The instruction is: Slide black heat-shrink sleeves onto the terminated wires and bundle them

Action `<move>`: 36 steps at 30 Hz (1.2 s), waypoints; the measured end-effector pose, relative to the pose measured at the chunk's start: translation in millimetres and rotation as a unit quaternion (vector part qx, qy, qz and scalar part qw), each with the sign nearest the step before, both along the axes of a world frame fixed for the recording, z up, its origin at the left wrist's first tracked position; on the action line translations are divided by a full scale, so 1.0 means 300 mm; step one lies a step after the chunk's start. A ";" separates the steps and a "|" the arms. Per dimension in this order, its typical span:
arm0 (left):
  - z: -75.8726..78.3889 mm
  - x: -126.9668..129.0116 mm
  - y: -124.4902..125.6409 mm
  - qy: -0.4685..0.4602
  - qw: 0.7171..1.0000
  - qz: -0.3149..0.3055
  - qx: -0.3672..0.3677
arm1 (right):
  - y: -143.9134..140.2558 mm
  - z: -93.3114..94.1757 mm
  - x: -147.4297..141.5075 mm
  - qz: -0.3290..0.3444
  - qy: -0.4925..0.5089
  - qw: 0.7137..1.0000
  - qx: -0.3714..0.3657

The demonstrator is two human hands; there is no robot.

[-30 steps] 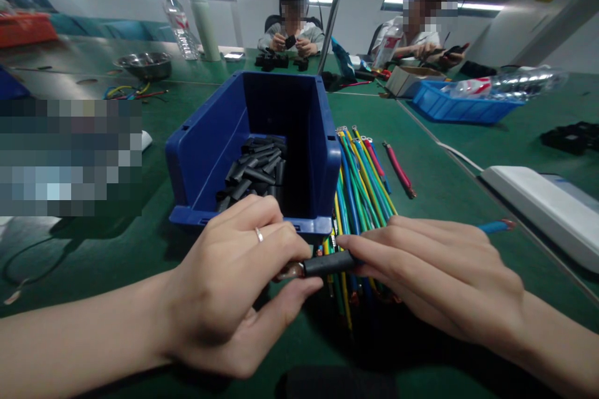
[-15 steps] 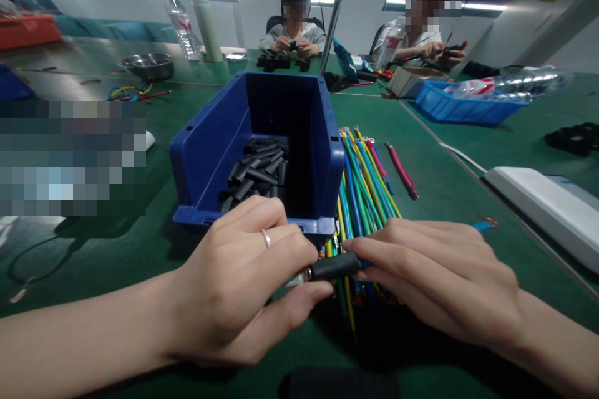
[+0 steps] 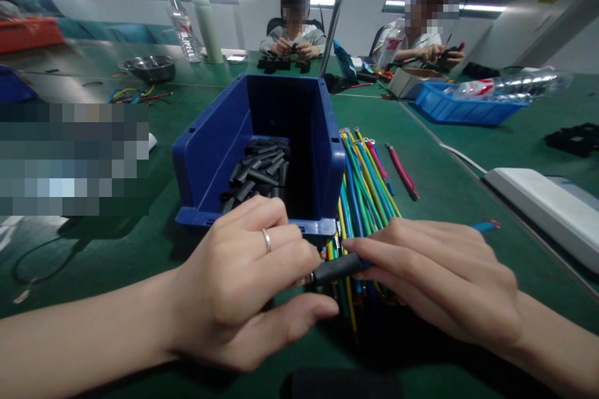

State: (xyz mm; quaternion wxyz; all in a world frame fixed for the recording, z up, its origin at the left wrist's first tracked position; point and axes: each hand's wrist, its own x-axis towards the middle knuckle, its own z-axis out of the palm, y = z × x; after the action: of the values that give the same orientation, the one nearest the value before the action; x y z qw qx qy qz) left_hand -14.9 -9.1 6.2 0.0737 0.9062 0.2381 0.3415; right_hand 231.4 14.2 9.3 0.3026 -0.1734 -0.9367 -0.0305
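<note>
A short blue cable carries a black heat-shrink tube and a metal lug at its left end. My right hand pinches it between thumb and fingers, right behind the tube. At the lug, my left hand has its curled fingers resting close by, partly hiding it. The left thumb stands apart below the cable. Under and beyond the cable lies a bundle of yellow, green and blue cables. A blue bin holding loose black tubes stands just behind my left hand.
A red cable lies right of the bundle. Further right are a white power strip and a light-blue tray with a bottle. A metal bowl sits far left. Two people work across the table.
My left thumb has dropped away from the lug, widening the gap below the fingers. The right hand keeps its pinch; the black tube has tilted slightly.
</note>
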 end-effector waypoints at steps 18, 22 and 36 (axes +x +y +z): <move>-0.007 0.004 -0.015 0.012 1.000 0.013 -0.018 | -0.009 -0.037 0.025 -0.019 -0.032 0.999 0.033; -0.011 0.003 -0.017 0.001 1.000 0.024 -0.014 | -0.009 -0.018 0.030 -0.019 -0.035 0.998 0.052; 0.003 0.025 -0.041 -0.018 0.991 0.123 0.056 | -0.002 0.007 0.014 -0.041 0.008 0.993 0.108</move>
State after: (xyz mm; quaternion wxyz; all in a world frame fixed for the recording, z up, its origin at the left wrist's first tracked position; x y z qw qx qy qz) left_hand -7.4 -21.3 7.2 -0.0150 0.8665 0.3266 0.3772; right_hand 235.6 13.7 11.3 0.3257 -0.1785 -0.9175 -0.1424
